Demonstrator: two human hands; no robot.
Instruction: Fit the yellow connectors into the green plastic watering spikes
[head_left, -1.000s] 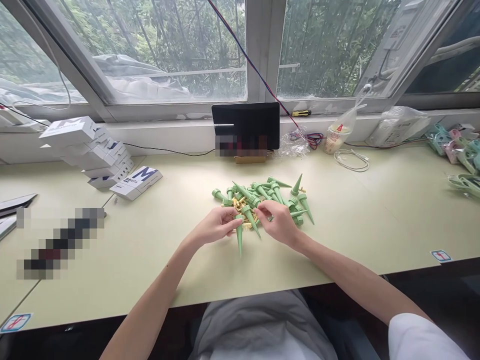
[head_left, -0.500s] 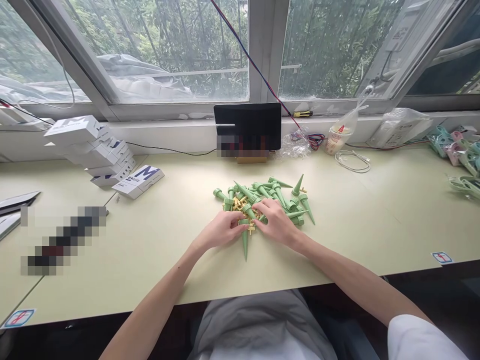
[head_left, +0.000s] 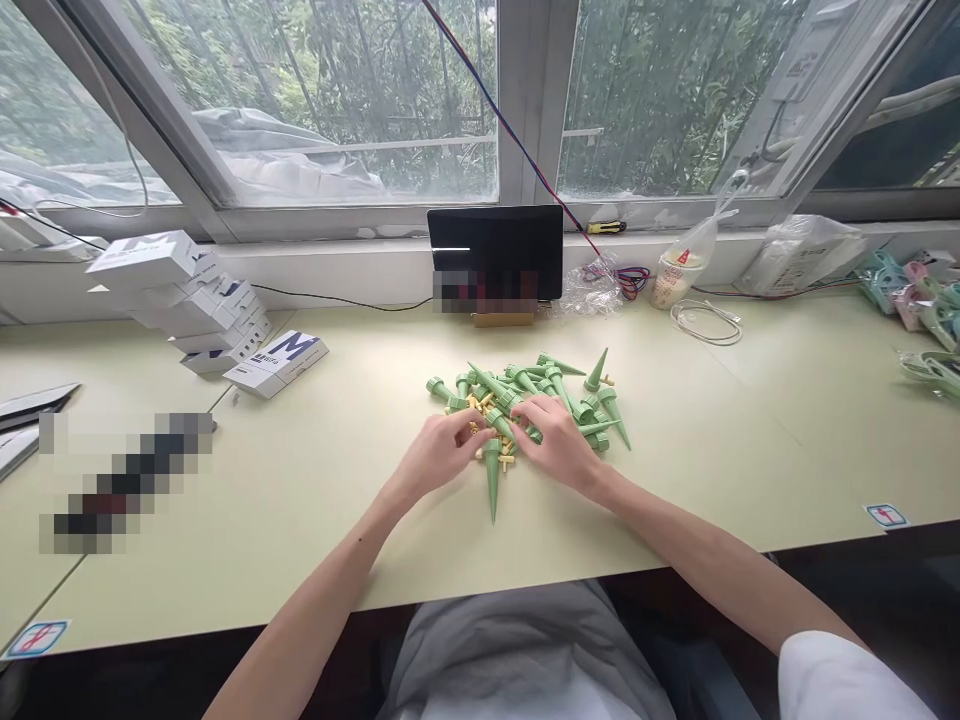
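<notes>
Spikes (head_left: pixel 490 383), pale green, sharply tapered

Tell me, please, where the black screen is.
In the head view, the black screen stands near centre, beyond the green spikes, left of the yellow cutter.

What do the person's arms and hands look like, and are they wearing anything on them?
The left hand and right hand wear no gloves. I can't see a watch or bracelet on either wrist. A white sleeve covers the upper end of the right arm; on the left arm, no sleeve shows.
</notes>
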